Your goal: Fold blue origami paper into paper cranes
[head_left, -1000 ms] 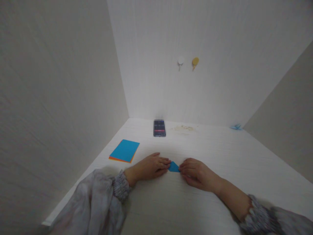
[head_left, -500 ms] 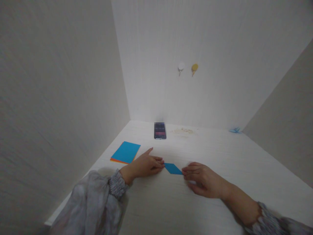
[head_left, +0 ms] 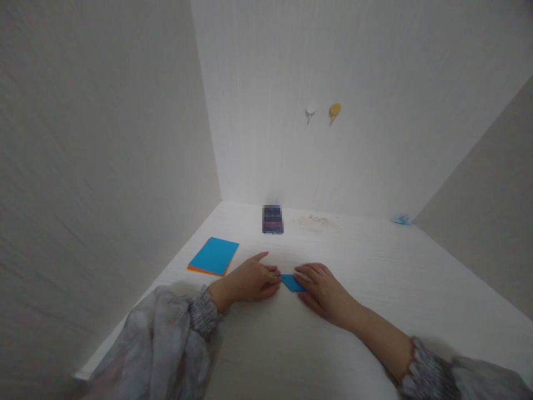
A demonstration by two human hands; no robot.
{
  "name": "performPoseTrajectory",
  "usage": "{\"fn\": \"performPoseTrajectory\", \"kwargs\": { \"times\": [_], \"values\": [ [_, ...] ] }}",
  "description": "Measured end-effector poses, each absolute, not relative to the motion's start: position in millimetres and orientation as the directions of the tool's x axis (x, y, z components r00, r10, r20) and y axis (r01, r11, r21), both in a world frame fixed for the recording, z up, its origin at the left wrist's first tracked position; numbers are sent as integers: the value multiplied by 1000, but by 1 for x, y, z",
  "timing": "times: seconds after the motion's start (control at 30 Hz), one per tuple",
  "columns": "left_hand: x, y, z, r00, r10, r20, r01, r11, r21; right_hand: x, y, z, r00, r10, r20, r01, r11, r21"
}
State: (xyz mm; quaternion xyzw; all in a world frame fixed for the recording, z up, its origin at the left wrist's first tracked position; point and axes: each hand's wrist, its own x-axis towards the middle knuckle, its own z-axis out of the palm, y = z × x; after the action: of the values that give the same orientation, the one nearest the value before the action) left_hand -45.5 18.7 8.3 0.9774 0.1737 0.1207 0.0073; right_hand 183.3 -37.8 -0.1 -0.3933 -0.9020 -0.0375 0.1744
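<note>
A small piece of folded blue origami paper lies on the white table between my hands. At its left tip, the fingertips of my left hand pinch or press the paper, with the thumb stretched away from the fingers. My right hand covers the right part, its fingers over the top and its thumb at the near side. The paper's right end is hidden beneath that hand. Near my left wrist rests a stack of square origami paper, blue on top with orange showing at the edges.
A phone with a blurred screen is near the back wall. A light-blue folded paper piece sits in the far right corner. One white hook and one yellow hook are on the back wall. Walls enclose the left and right sides.
My right hand has moved left and slightly away from me, from the paper's right tip onto its right part. Less of the blue paper shows. My left hand stays nearly in place.
</note>
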Motion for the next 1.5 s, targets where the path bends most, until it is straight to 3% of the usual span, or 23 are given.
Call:
{"fn": "performPoseTrajectory", "kwargs": {
  "times": [0.4, 0.7, 0.93, 1.1, 1.5],
  "values": [
    [-49, 21, 4, 880, 416, 230, 401, -909, 110, 212, -40, -8, -654, 729, 201, 742, 670, -17],
    [-45, 17, 9, 883, 391, 261, 384, -920, 79, 212, -37, 1, -701, 634, 326, 645, 759, -88],
    [-39, 14, 11, 879, 368, 302, 383, -924, 9, 195, -32, 0, -675, 646, 357, 650, 749, -125],
    [-39, 13, 5, 838, 394, 378, 388, -917, 96, 192, -31, -3, -665, 645, 377, 649, 749, -136],
    [-33, 12, 4, 863, 405, 303, 336, -907, 255, 185, -28, -7, -606, 669, 430, 677, 718, -164]
  ]
}}
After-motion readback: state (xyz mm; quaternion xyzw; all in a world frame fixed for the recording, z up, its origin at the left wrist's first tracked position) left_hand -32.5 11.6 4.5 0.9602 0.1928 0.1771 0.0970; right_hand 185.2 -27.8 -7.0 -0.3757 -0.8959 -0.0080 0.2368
